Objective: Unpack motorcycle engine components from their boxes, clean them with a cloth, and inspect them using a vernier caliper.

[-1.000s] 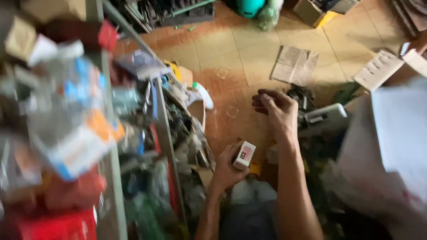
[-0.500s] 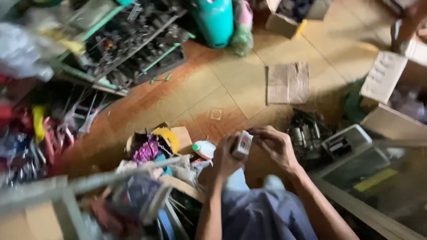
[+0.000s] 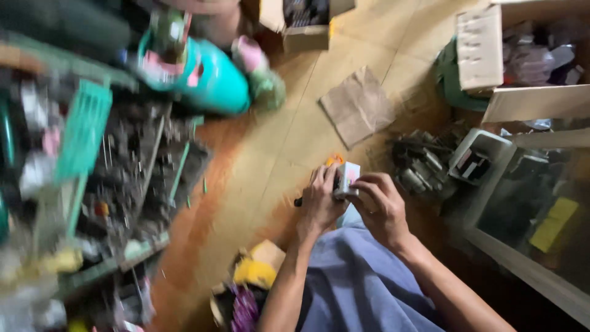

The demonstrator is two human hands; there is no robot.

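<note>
My left hand (image 3: 319, 200) and my right hand (image 3: 382, 208) meet over my lap and both grip a small white box (image 3: 346, 178) with a red and pink print. The left fingers wrap its left side. The right fingers pinch its right edge and lower end. The box stands roughly upright between them. Below the hands lie my legs in blue-grey cloth (image 3: 362, 286). A small orange thing (image 3: 335, 160) shows on the floor just above the box.
A teal gas cylinder (image 3: 206, 74) lies at the upper left beside metal racks of parts (image 3: 123, 178). A flat cardboard piece (image 3: 358, 106) lies on the tiled floor. Open cardboard boxes (image 3: 491, 49) and a pile of dark metal parts (image 3: 421, 163) stand to the right. A glass case edge (image 3: 522, 270) runs along the lower right.
One second ago only my left hand held the box and my right hand was raised apart. Now both hands hold it. The view has swung from a cluttered shelf toward the floor.
</note>
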